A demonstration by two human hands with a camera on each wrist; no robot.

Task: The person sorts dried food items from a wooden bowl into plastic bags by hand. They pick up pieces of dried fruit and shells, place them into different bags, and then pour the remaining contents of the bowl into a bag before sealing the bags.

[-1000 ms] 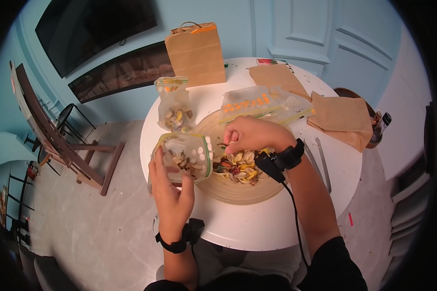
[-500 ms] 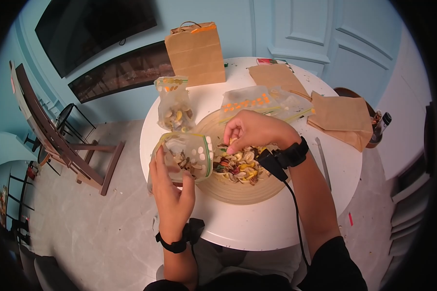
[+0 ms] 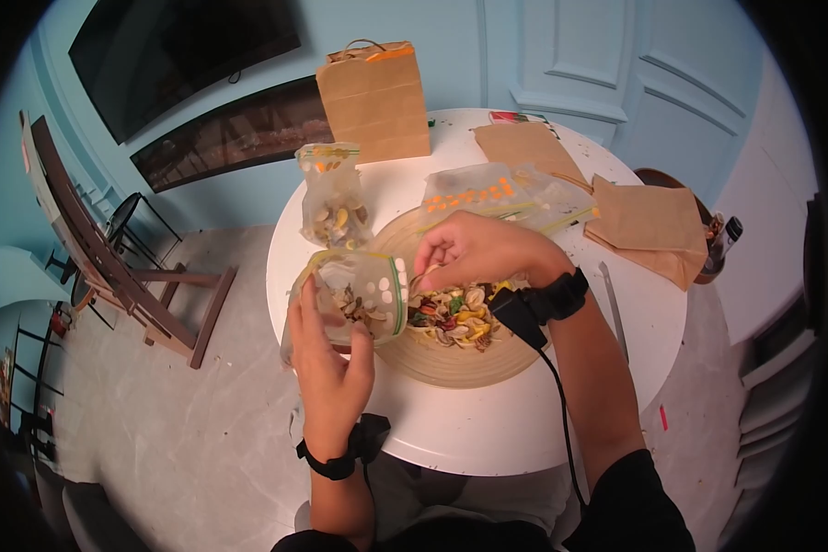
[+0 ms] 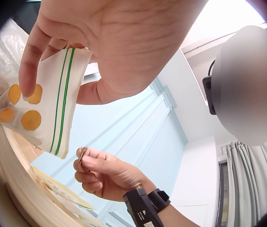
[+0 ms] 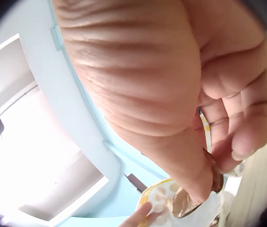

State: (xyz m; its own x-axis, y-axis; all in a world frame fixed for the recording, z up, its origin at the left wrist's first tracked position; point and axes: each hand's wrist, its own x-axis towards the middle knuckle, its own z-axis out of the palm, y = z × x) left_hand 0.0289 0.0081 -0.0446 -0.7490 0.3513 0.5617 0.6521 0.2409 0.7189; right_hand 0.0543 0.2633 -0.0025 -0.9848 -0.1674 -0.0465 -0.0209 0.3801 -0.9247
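My left hand (image 3: 327,368) holds a translucent zip bag (image 3: 340,267) tilted on its side, fingers and thumb around it. Its mouth faces right and has a green seal strip; brownish pieces lie inside. Close to that mouth, my right hand (image 3: 474,248) pinches a small brown, shell-like piece (image 5: 185,204) between thumb and fingertips. Beneath the right hand, a round, ridged, wood-coloured plate (image 3: 432,368) carries a heap of mixed shell-like pieces (image 3: 465,317) in yellow, white, red and brown. Orange dots mark the bag's side in the left wrist view.
A filled zip bag (image 3: 336,207) stands behind the plate at left, with a flat zip bag (image 3: 469,189) further right. An upright paper bag (image 3: 377,101) and folded paper bags (image 3: 649,225) stand around the white table (image 3: 488,442). A slim metal tool (image 3: 614,304) lies at right.
My right hand has lifted a piece from the heap and moved slightly left to the bag's mouth. The left hand and the bag stay nearly in place.
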